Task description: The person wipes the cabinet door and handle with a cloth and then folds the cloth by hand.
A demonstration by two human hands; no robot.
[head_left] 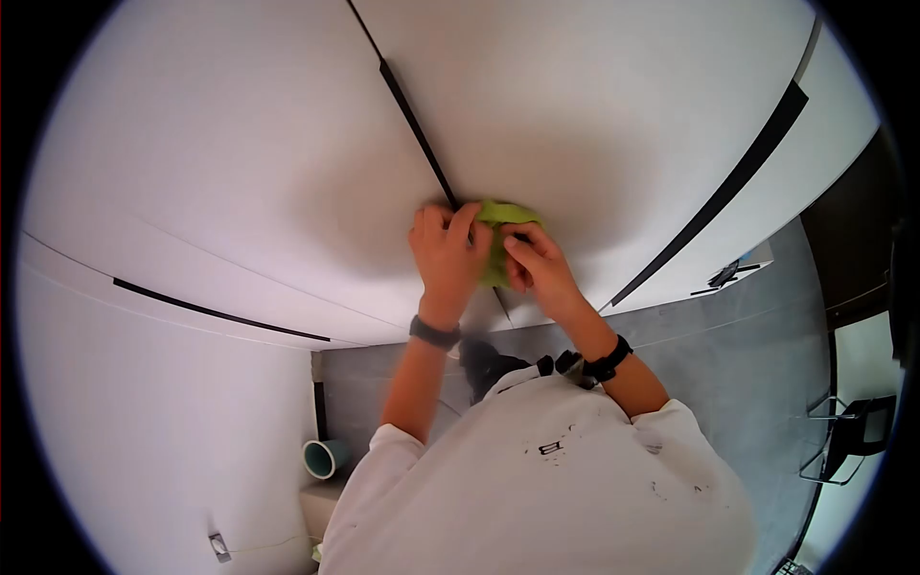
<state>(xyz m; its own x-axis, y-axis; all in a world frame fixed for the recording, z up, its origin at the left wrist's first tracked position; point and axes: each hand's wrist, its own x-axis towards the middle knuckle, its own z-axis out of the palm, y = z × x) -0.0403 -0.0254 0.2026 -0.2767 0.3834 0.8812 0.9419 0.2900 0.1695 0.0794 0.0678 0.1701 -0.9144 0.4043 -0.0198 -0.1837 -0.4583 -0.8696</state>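
- One green cloth [496, 261] is lying bunched against the white panels [594, 115] at the lower end of the black center strip [417, 134], partly hidden by fingers.
- The left hand [448, 251] is bending its fingers beside the center strip's lower end, touching the cloth's left edge; whether it is gripping the fabric, I cannot tell.
- The right hand [539, 268] is pinching the cloth between thumb and fingers, just right of the center strip's lower end.
- Two dark wristbands [434, 333] are circling the wrists below the center strip.
- A white shirt [556, 479] is showing several dark marks, well below the center strip.
- A right strip [719, 201], also black, is slanting well to the right of the center strip, while a thinner left strip [220, 311] is running below and left of it.
- Gray floor [709, 355] is stretching below the center strip.
- A teal bucket [326, 460] is showing its open top, below and left of the center strip.
- A black chair [858, 431] is standing far to the center strip's lower right.
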